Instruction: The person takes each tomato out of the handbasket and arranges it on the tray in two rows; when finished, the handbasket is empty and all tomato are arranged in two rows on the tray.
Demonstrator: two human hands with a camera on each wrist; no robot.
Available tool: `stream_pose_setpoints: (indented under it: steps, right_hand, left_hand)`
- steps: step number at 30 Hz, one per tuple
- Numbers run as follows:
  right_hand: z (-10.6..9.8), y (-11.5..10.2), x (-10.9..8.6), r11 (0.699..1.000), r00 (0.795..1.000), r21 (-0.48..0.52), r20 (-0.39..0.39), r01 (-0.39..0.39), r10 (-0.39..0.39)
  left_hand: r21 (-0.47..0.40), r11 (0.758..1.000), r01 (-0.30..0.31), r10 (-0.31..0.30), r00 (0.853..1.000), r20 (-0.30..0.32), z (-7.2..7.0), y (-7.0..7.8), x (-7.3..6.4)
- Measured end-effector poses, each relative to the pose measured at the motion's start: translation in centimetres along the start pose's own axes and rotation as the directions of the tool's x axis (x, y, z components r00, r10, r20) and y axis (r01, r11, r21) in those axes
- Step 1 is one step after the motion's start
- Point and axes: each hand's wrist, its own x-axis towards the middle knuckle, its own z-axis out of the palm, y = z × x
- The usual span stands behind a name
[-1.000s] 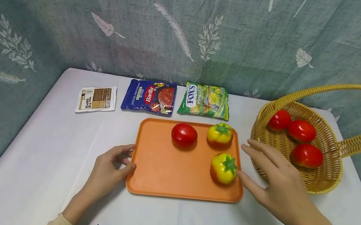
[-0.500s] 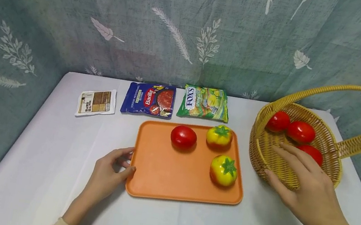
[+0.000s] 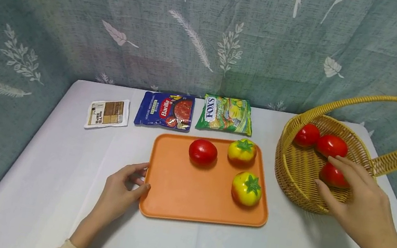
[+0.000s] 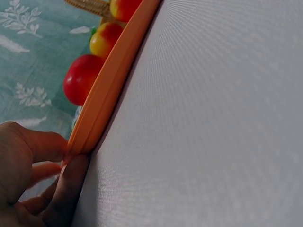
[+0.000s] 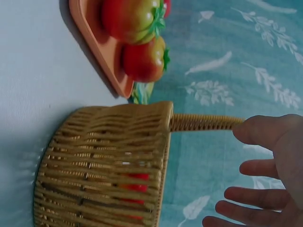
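Note:
My left hand (image 3: 119,191) pinches the left edge of the orange tray (image 3: 186,198); in the left wrist view its thumb and forefinger (image 4: 49,145) meet at the rim. On the tray lie a red tomato (image 3: 202,152) and two yellow-red tomatoes (image 3: 242,150) with green leafy tops. Over the front right of the wicker basket (image 3: 290,184), my right hand (image 3: 368,207) hovers with fingers apart and nothing between them. Its fingertips are nearest to a red tomato (image 3: 333,176) in the basket, partly hidden by the hand. Two more red tomatoes (image 3: 332,146) lie behind it.
A tall handle (image 3: 381,99) arches over the basket. Along the back of the white table lie a small white-brown packet (image 3: 108,114), a blue Barilla pouch (image 3: 164,110) and a green Fox's bag (image 3: 226,114). A grey-green patterned cloth (image 3: 197,32) hangs behind.
My right hand has moved right, from beside the front yellow-red tomato on the tray to over the basket. The left hand keeps its hold on the tray, which stays in place.

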Motion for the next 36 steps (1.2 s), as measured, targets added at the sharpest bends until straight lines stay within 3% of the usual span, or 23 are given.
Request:
stream_pose_setpoints:
  steps: [5,13,26,36]
  right_hand:
    - [-0.1,0.7,-0.2,0.999,0.999,-0.007,-0.005,-0.038,0.038]
    - [0.0,2.0,-0.7,0.990,0.990,-0.063,0.055,-0.127,0.130]
    - [0.3,3.8,-0.8,0.959,0.942,-0.132,0.197,-0.250,0.273]
    - [1.5,5.2,0.0,0.953,0.918,-0.143,0.265,-0.267,0.296]
  left_hand:
    - [0.007,1.000,0.005,-0.005,1.000,0.015,0.0,0.1,0.1]
    - [0.020,1.000,0.019,-0.020,0.999,0.028,0.0,0.3,0.1]
    - [0.008,1.000,0.012,-0.013,1.000,0.028,0.2,0.7,0.2]
    - [0.016,0.999,0.033,-0.033,0.999,0.018,-0.2,0.6,-0.1]
